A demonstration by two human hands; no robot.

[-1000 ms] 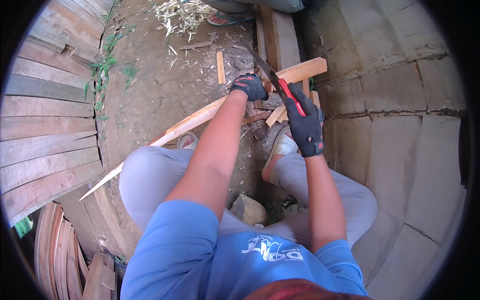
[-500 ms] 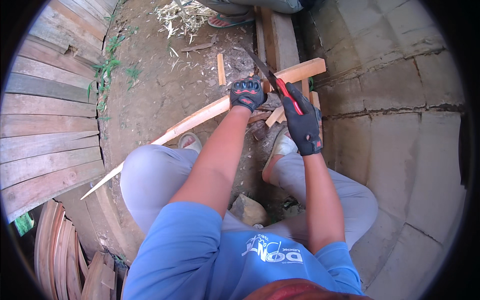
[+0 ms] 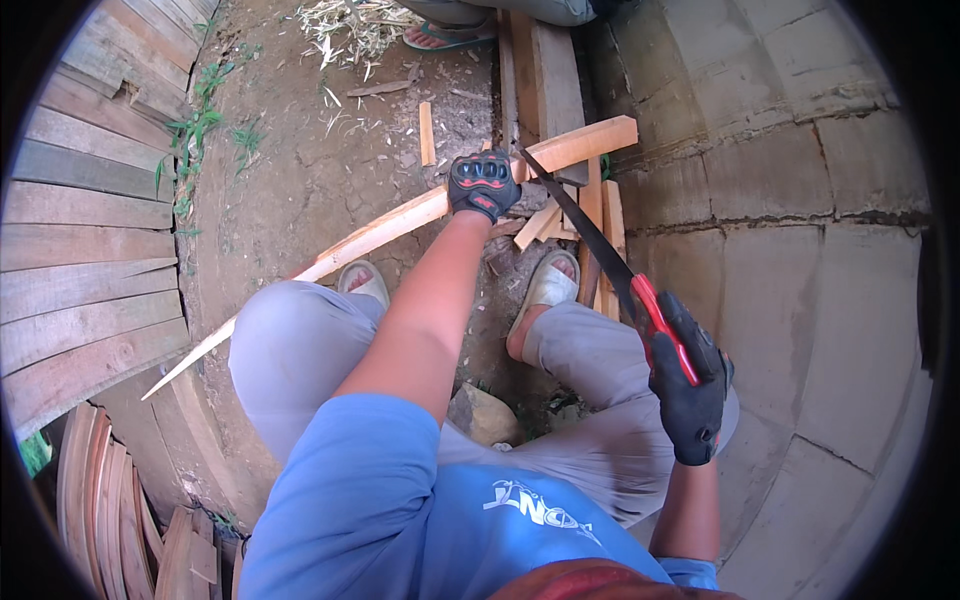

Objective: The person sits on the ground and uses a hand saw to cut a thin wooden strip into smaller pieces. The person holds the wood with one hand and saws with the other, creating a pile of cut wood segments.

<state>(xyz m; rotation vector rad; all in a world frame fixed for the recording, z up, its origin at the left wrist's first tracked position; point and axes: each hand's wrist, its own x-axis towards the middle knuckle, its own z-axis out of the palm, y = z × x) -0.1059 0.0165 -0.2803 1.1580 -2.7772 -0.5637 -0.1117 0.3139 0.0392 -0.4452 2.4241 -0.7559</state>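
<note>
Gripping the pale wooden pole (image 3: 400, 224) lying across the thick beam (image 3: 560, 85) (probably stiff, fairly light and splintery, so best taken at the thicker part) in the left hand (image 3: 482, 188), while clasping the saw (image 3: 590, 235) by its red handle (image 3: 657, 312) in the right hand (image 3: 695, 388).

The beam (image 3: 390, 227) is pale, matt wood; the saw blade (image 3: 592, 235), dark metal; its handle (image 3: 660, 318), glossy, plastic-looking; the left glove (image 3: 483, 198), matt cloth; the right wall (image 3: 770, 290), rough.
</note>
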